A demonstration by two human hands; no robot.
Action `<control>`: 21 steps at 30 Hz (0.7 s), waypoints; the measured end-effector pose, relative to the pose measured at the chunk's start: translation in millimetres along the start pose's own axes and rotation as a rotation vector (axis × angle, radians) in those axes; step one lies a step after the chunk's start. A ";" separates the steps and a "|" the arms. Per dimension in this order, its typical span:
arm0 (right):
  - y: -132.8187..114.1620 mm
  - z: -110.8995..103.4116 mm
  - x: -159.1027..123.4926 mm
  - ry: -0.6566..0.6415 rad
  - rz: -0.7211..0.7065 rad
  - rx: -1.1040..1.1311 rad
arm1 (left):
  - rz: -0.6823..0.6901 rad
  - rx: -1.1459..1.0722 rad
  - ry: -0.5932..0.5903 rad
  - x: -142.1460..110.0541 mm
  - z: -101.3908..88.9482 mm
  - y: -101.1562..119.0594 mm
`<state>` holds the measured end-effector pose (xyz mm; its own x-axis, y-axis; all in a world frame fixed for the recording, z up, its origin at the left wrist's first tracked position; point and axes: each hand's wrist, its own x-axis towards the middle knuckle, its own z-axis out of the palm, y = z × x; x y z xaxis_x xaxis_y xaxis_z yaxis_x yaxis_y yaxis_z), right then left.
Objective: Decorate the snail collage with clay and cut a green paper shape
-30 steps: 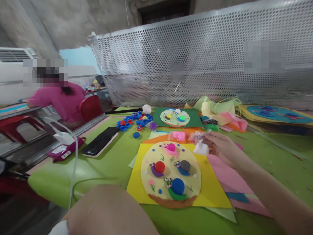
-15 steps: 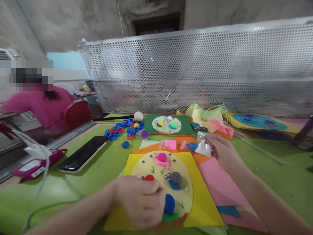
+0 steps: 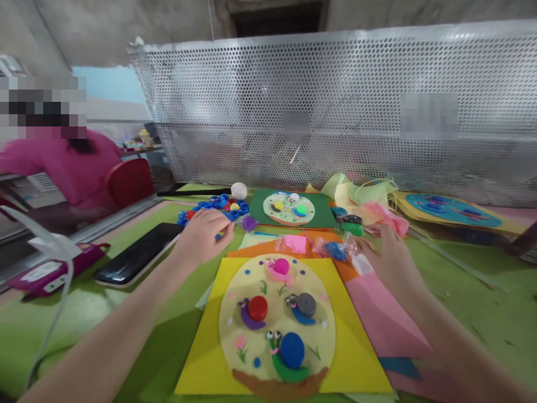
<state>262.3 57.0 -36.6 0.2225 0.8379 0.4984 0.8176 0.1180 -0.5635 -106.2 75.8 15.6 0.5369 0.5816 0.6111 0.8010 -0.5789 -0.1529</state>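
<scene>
Head view shows me the left hand (image 3: 207, 232), fingers curled narrow, beside round blue plastic caps (image 3: 206, 205); whether it holds one, I cannot tell. The right hand (image 3: 394, 260) is at a clear plastic bag of white material (image 3: 362, 263), its grip unclear. A yellow card (image 3: 356, 358) bearing a round cream snail picture (image 3: 277, 305) lies by the green tabletop's (image 3: 474, 302) near edge.

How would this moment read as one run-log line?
Left hand: near round blue plastic caps | Right hand: at clear plastic bag with white contents | Front: yellow rectangular card, round cream snail picture on top
</scene>
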 end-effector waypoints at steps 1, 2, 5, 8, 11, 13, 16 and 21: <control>-2.0 -0.3 -2.2 -0.039 -0.024 -0.023 | 0.000 -0.003 -0.018 -0.8 2.3 1.2; -3.7 -0.2 -4.6 -0.090 -0.047 -0.040 | 0.001 -0.008 -0.037 -1.4 4.9 2.9; -5.5 3.5 -10.5 -0.246 -0.124 -0.070 | 0.012 -0.028 -0.091 -2.8 13.7 8.6; -2.6 9.5 -11.2 -0.294 -0.193 -0.098 | 0.029 -0.053 -0.137 -4.0 23.0 13.6; 0.0 12.8 -8.9 -0.269 -0.228 -0.138 | 0.038 -0.075 -0.160 -5.6 31.1 15.0; 0.1 13.7 -8.3 -0.248 -0.248 -0.160 | 0.046 -0.089 -0.167 -6.4 35.0 13.5; -0.7 17.1 -9.9 -0.231 -0.301 -0.185 | 0.052 -0.111 -0.171 -6.9 39.4 10.5; 3.8 27.8 -12.7 -0.256 -0.378 -0.249 | 0.048 -0.160 -0.197 -7.3 46.3 14.8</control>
<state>247.8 61.6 -63.3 -0.2244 0.8685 0.4420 0.9244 0.3332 -0.1855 -85.9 89.5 -27.0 0.6270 0.6423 0.4408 0.7296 -0.6825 -0.0434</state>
